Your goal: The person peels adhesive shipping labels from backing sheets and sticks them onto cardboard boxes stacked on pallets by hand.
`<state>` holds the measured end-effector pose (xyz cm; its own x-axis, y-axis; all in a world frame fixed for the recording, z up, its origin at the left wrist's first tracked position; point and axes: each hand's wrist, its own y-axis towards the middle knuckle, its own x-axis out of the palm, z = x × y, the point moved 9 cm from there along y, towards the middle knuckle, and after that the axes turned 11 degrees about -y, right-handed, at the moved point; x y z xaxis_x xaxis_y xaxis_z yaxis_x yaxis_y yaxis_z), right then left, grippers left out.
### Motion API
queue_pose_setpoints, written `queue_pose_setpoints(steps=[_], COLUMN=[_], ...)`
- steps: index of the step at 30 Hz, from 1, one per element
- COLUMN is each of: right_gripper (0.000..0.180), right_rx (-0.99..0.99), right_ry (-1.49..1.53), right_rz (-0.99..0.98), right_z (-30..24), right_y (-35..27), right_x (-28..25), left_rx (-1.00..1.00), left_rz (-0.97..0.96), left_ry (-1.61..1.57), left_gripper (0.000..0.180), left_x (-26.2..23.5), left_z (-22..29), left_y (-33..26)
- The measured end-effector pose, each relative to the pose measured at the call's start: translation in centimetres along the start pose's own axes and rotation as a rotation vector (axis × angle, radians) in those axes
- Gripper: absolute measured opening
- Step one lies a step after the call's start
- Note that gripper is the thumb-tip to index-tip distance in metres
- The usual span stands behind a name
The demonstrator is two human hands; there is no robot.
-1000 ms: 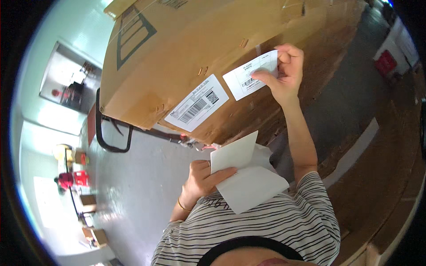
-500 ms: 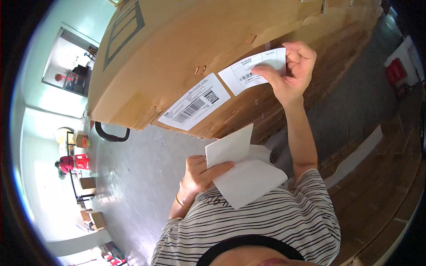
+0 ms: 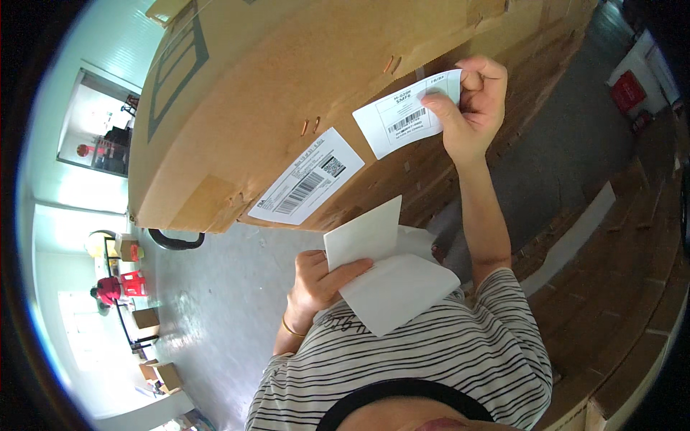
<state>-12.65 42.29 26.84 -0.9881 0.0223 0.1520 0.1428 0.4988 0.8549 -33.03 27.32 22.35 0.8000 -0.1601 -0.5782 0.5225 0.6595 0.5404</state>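
My right hand (image 3: 474,111) pinches the right end of a white printed label (image 3: 406,118) between thumb and fingers. The label lies over the side of a large brown cardboard box (image 3: 237,108); whether its left end touches the cardboard I cannot tell. Left of it, a second barcode label (image 3: 307,178) is flat on the same box. Held in front of my striped shirt, a sheaf of white sheets (image 3: 392,276) is gripped by my left hand (image 3: 316,281), thumb on top. The sheets fan out, their visible faces blank.
Copper staples (image 3: 310,126) stud the box near the labels. A black handle (image 3: 176,239) shows beyond the box's left corner. More brown cardboard (image 3: 611,316) stands to the right. Far left, a person in red (image 3: 108,290) is beside a red stool (image 3: 134,283).
The view has shifted slightly, and box and labels appear a little further left. My right hand has risen a bit, still holding the label's end. My left hand keeps its sheets.
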Motion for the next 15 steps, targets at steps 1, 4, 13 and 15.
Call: queue_pose_setpoints(steps=[1, 4, 13, 15], right_gripper=[0.054, 0.054, 0.055, 0.054], right_rx=[0.045, 0.020, -0.013, -0.006], right_ry=[0.092, 0.056, -0.064, -0.075], right_rz=[0.039, -0.053, -0.079, -0.067], right_z=[0.4, 0.0, -0.7, -0.6], right_y=[0.1, 0.1, -0.2, -0.5], right_x=[-0.3, 0.0, 0.7, 0.6], left_rx=[0.000, -0.015, -0.012, -0.016], left_rz=[0.001, -0.008, -0.012, -0.008], left_ry=[-0.001, 0.009, 0.022, 0.025], left_gripper=[0.035, 0.035, 0.034, 0.033], left_x=[0.0, 0.0, 0.4, 0.7], left_z=[0.0, -0.2, -0.1, -0.2], left_y=[-0.1, -0.3, -0.5, -0.6])
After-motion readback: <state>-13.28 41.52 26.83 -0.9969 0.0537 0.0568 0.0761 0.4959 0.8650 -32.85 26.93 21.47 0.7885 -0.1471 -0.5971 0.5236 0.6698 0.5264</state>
